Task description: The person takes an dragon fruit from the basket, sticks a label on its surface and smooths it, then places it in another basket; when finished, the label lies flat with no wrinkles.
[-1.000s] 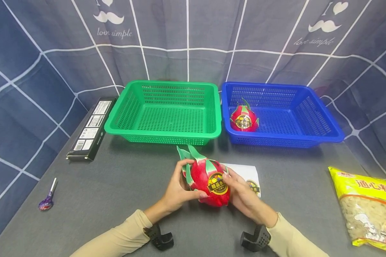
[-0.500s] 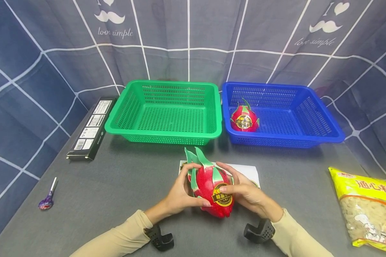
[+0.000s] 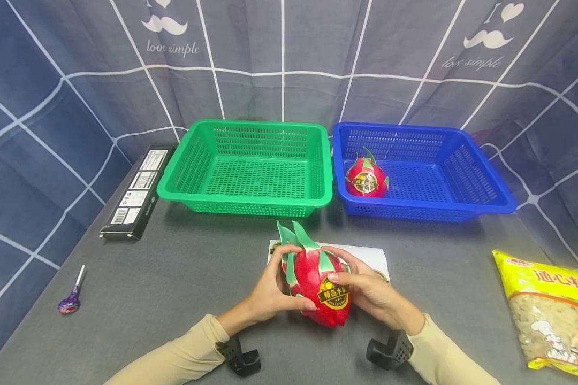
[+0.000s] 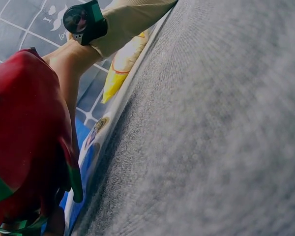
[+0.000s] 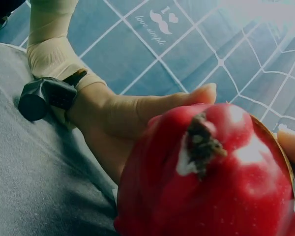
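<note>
Both hands hold a red dragon fruit [image 3: 313, 272] with green leafy tips just above the grey table, leaves pointing away. My left hand [image 3: 270, 289] grips its left side, thumb across the front. On the right side my right hand [image 3: 375, 291] grips it, with the thumb at the edge of a round black-and-gold sticker [image 3: 334, 294]. The fruit's stem end [image 5: 204, 147] faces the right wrist camera. Behind the fruit lies a white sheet [image 3: 368, 258] with similar stickers, partly covered. Fingers behind the fruit are mostly hidden.
A green basket [image 3: 244, 203] stands at the back. Beside it, a blue basket [image 3: 428, 208] contains another stickered dragon fruit [image 3: 366, 179]. A black box [image 3: 134, 195] and a lollipop [image 3: 72, 294] lie left; a yellow pasta bag [image 3: 551, 315] lies right.
The held dragon fruit has shifted slightly right and nearer the body. My right thumb has moved over the sticker, then to its upper left edge, uncovering more print.
</note>
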{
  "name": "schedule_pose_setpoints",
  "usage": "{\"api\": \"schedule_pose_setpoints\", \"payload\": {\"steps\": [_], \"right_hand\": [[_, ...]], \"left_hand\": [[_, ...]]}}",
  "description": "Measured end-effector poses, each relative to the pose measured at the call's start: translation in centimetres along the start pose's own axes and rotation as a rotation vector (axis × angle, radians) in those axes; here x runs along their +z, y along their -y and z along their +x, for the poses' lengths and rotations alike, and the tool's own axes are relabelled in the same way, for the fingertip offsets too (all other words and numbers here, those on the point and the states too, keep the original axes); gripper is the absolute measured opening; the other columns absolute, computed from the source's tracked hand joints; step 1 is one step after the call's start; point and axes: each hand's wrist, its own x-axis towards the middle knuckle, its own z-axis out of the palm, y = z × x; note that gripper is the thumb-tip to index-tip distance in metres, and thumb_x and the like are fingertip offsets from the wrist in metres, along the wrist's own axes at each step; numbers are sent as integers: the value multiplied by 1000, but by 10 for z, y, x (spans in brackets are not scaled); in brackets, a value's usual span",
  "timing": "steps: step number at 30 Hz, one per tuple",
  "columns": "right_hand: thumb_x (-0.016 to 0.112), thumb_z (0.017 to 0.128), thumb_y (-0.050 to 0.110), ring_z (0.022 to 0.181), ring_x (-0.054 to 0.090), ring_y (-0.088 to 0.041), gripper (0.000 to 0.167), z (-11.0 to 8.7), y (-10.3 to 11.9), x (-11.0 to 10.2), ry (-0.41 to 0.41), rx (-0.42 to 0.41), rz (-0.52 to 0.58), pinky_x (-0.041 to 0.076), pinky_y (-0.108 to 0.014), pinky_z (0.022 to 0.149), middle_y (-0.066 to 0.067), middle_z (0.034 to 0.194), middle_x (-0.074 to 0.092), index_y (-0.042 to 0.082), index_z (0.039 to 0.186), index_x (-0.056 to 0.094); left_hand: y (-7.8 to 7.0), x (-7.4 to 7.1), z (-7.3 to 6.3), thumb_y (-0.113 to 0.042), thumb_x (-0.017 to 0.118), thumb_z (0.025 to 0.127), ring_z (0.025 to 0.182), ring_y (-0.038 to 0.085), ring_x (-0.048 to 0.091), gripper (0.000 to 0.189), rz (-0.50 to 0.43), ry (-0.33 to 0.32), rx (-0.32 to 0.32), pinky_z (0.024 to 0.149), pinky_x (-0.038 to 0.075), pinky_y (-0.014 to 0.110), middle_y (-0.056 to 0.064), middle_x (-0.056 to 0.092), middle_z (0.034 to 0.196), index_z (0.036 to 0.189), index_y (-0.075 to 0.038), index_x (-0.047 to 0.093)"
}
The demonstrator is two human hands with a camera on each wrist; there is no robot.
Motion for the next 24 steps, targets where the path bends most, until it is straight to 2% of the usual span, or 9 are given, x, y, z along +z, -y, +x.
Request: {"api": "schedule_pose_setpoints", "payload": {"steps": [4,9,13,17,20,22,24], "right_hand": [[50,87,18,113,45,-17,58,0,-1,-1,7,-5,26,44,-34,92,-3,126,41,17,140,24],[44,90,15,111,48,-14,48,1,-5,-4,44,-45,122,42,-33,93,1,122,46,15,136,31],[41,92,11,109,50,-11,39,2,-8,-7,80,-79,180,43,-30,92,4,121,47,16,131,39],[38,94,12,108,51,-10,36,3,-7,-8,91,-76,189,44,-31,92,5,120,50,17,129,40],[35,96,17,110,49,-12,38,2,-6,-6,77,-100,123,43,-32,93,3,123,47,15,134,33],[38,95,20,114,46,-16,43,1,-6,-4,59,-149,8,43,-34,92,-2,128,42,16,137,27],[45,92,22,119,41,-21,52,0,-7,-3,21,-199,-152,44,-35,91,-6,133,36,22,139,22]], "left_hand": [[-1,1,0,-5,78,67,103,19,57,79,-8,-1,-4,78,54,37,22,44,117,126,-6,25],[-2,1,-1,-5,78,66,104,19,57,80,14,-6,-46,77,54,37,17,45,117,126,-9,26],[-1,2,-2,-5,79,65,102,22,58,80,26,11,-40,75,55,39,20,45,116,126,-9,26],[-1,2,-2,-5,79,65,102,21,58,79,32,10,-22,76,55,38,22,45,116,125,-9,27],[-1,2,-1,-5,79,65,102,19,58,79,15,10,-14,77,54,38,19,46,116,125,-8,27],[-1,2,-1,-5,78,66,102,19,58,79,-6,16,-1,76,54,39,17,46,116,125,-6,26],[0,1,0,-6,78,66,104,18,57,79,-28,22,2,77,54,40,14,45,118,125,-5,26]]}}
